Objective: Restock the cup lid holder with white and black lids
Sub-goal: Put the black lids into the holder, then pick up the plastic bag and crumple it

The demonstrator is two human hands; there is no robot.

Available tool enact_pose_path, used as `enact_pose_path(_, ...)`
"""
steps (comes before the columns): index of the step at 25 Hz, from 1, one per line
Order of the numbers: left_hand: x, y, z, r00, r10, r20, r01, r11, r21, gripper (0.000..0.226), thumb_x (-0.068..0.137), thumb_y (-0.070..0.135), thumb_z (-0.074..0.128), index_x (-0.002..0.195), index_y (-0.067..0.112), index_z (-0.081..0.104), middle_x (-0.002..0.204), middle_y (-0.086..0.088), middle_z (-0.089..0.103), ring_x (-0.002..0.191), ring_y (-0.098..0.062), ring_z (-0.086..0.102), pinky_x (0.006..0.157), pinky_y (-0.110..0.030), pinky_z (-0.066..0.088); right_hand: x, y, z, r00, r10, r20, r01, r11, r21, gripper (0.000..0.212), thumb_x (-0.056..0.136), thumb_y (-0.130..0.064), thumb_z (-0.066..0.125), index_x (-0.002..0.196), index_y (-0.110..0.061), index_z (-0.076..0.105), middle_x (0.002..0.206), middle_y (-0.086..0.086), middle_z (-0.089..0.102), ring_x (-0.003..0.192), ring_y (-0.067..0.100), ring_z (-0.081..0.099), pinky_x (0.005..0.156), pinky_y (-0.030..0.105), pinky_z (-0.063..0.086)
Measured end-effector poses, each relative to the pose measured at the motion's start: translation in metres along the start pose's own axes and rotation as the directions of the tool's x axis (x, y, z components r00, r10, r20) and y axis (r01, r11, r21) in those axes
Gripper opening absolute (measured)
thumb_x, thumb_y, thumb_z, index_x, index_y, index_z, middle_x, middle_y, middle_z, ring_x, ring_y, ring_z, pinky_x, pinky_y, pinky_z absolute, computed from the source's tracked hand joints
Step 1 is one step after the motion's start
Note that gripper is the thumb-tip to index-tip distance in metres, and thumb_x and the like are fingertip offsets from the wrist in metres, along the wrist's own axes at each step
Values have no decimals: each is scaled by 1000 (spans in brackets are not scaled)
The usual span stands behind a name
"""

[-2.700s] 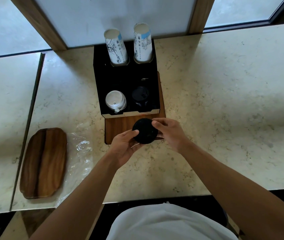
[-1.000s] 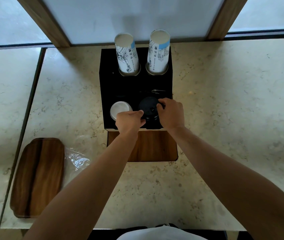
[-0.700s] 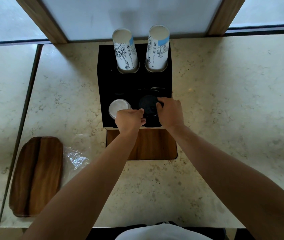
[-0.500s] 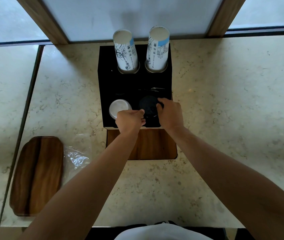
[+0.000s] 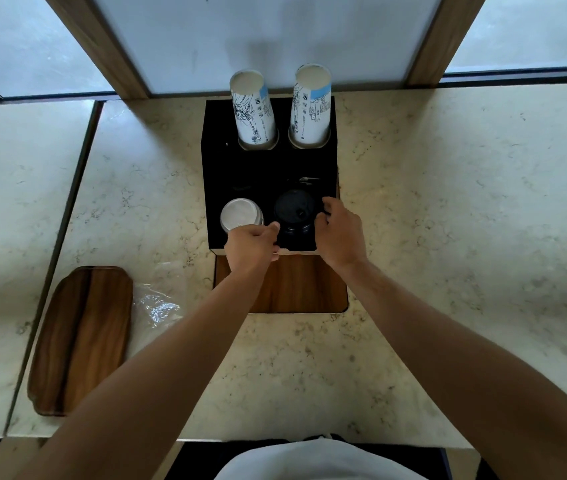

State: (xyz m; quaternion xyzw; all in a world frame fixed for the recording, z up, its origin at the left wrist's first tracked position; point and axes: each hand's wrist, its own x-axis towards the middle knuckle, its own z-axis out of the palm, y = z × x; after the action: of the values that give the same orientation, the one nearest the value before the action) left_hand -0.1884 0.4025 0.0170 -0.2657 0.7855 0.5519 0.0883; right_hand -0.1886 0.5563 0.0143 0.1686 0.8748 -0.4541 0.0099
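head camera, looking down on a marble counter (image 5: 448,237). one black lid holder (image 5: 226,174) sits at the back, against the window frame, resting on a wooden board (image 5: 295,289) that sticks out toward the person. two stacks of printed paper cups (image 5: 252,109) stand in its two rear holes, side by side. in front, two lid slots: one stack of white lids (image 5: 240,216) on the left, one stack of black lids (image 5: 294,213) on the right, standing proud of the slot. both hands are on that black stack. the left hand (image 5: 252,247) is curled, thumb tip touching the stack's left side; the right hand (image 5: 339,233) cups its right side, fingers bent around the rim. so the two hands together pinch the black lids between them, over the right front slot. how many lids are in either stack, cannot tell. off to the left, one oval wooden tray (image 5: 81,337) lies on the counter, with one crumpled clear plastic wrapper (image 5: 157,306) just beside its right edge.
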Motion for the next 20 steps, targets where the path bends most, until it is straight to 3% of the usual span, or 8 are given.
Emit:
enact_pose_path(2,-7,-4,-9,1000,28,4,-28,999,43,19,93,35,73,75,28,71,75,0,76,71,-18,76,74,-41,66,-10,5,-4,999,-23,-30,24,1000,13,35,101,-17,48,135,-11,58,132,7,63,119,20,62,98,29,52)
enact_pose_path(4,-16,-7,-19,999,38,7,-39,996,77,17,93,38,71,79,28,72,79,-2,77,80,-24,76,80,-44,64,-23,10,-5,998,-58,-38,57,998,-25,28,100,-19,51,125,-13,62,127,4,57,109,13,59,88,23,48)
enact_pose_path(6,-25,-12,-30,999,33,-8,-32,995,90,18,93,38,70,77,29,71,79,-4,77,82,-28,75,81,-46,64,-34,14,-2,997,-77,-13,76,995,-60,25,99,-21,53,121,-14,63,126,4,55,104,11,56,85,19,42)
enact_pose_path(9,-40,-21,-49,999,8,-35,-6,998,61,21,93,34,68,73,29,69,83,-14,77,82,-33,76,80,-52,63,-51,17,4,993,-114,32,117,989,-88,25,98,-22,55,119,-14,64,123,5,56,108,17,59,89,25,46)
enact_pose_path(13,-63,-43,-77,991,-19,-130,25,999,45,19,89,34,70,74,23,72,73,-10,76,67,-29,75,73,-55,64,-77,14,20,977,-158,146,172,981,-86,25,98,-23,52,117,-13,64,122,5,56,109,20,61,93,36,53)
enact_pose_path(16,-74,-69,-105,976,-52,-211,63,997,47,20,90,37,70,80,20,74,79,-4,77,76,-24,75,79,-52,63,-97,6,42,951,-210,228,230,971,-63,22,95,-20,54,113,-12,64,113,1,56,109,20,60,93,35,52)
enact_pose_path(20,-81,-104,-148,949,-103,-298,123,991,49,21,92,34,71,77,19,73,78,-8,76,78,-29,75,80,-53,62,-116,-7,78,921,-207,330,242,968,-68,21,92,-19,59,109,-13,66,103,-4,54,104,18,61,91,31,50)
